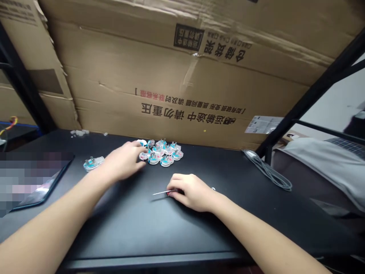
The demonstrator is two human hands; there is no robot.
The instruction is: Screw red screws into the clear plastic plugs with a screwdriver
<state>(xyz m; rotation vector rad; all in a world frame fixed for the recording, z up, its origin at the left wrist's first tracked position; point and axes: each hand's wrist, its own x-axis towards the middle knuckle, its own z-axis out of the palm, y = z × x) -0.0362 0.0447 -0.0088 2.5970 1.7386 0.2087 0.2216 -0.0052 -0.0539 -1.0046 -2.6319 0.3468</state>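
Note:
A cluster of several clear plastic plug parts [164, 152] with blue and red insides lies on the black table [148, 228] near the cardboard. My left hand [124, 161] reaches to the left end of the cluster, its fingers curled on a plug part [144, 155]. One more plug part [93, 163] lies alone to the left of that hand. My right hand [192, 192] rests on the table nearer to me, fingers closed on a thin metal tool [162, 192] whose tip points left.
Big cardboard boxes [182, 76] stand along the table's back edge. A dark tablet [42, 190] lies at the left. A grey cable [268, 169] lies at the right by a black frame post [310, 95]. Small clear bits [80, 133] lie at the back left.

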